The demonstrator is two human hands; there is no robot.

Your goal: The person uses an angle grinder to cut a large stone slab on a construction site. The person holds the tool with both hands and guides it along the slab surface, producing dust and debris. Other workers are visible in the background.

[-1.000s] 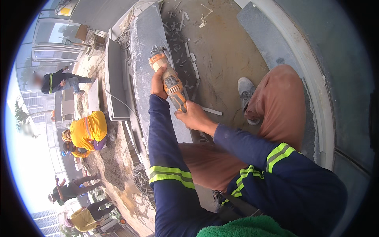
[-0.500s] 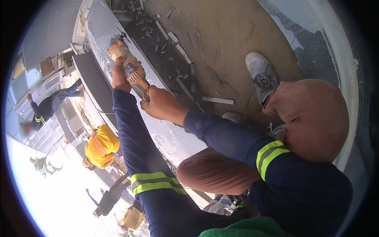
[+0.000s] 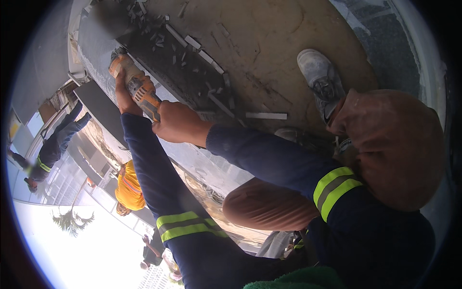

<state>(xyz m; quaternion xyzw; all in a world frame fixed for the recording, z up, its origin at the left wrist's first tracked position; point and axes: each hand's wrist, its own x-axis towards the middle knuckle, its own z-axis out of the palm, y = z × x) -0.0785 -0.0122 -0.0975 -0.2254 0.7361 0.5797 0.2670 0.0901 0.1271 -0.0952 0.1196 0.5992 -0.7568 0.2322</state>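
Note:
An orange and black angle grinder [image 3: 146,96] reaches over a grey slab [image 3: 98,41] dusted with white. My left hand [image 3: 124,92] is wrapped round its front body, near the head. Round the rear handle my right hand [image 3: 180,123] is closed. The grinder's head points to the upper left and lies at the slab's surface; its disc is hard to make out. A dark blurred patch shows just beyond the head, over the slab's far part.
Cut strips [image 3: 266,115] and broken chips lie on the brown floor [image 3: 269,43] right of the slab. My dusty shoe [image 3: 320,77] rests there too. At left are a person in yellow [image 3: 130,188], another in dark clothes [image 3: 53,147], and a dark panel [image 3: 98,108].
My hands and the grinder have shifted left and slightly up in the picture, still gripping the same way. The dark blurred patch has appeared beyond the grinder's head. The background people appear shifted.

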